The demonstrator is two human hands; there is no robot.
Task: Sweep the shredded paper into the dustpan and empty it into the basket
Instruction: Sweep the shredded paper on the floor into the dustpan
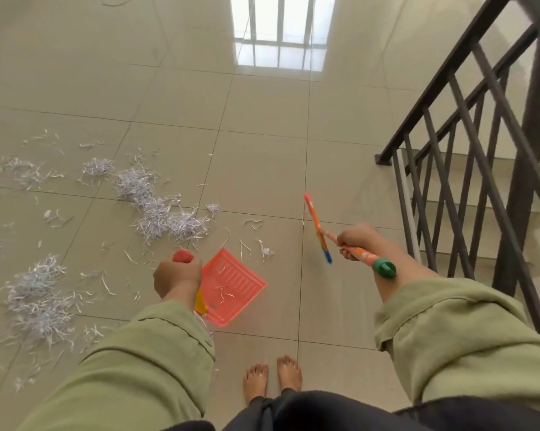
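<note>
Nearest the camera, two bare feet (273, 377) stand on the pale tiled floor (262, 169), with dark trousers (309, 412) below them and green sleeves (144, 362) reaching forward on either side. The left hand (177, 276) has its fingers curled round the red top of the dustpan handle (183, 256), and the salmon-pink dustpan (231, 287) hangs just right of that hand, tilted, with a few paper strips lying in its ribbed tray. The right hand (355, 241) grips the orange broom handle (366, 253) near its green cap, fingers wrapped about it; the narrow broom head (316, 227), orange with blue bristles at its near end, stands to the left of that hand, seen edge-on and blurred. The shredded paper (156, 206) lies in heaps and loose strips on the floor to the left, from near the left sleeve out to the middle distance. A dark stair railing (467, 157) runs along the right, with steps behind it
</note>
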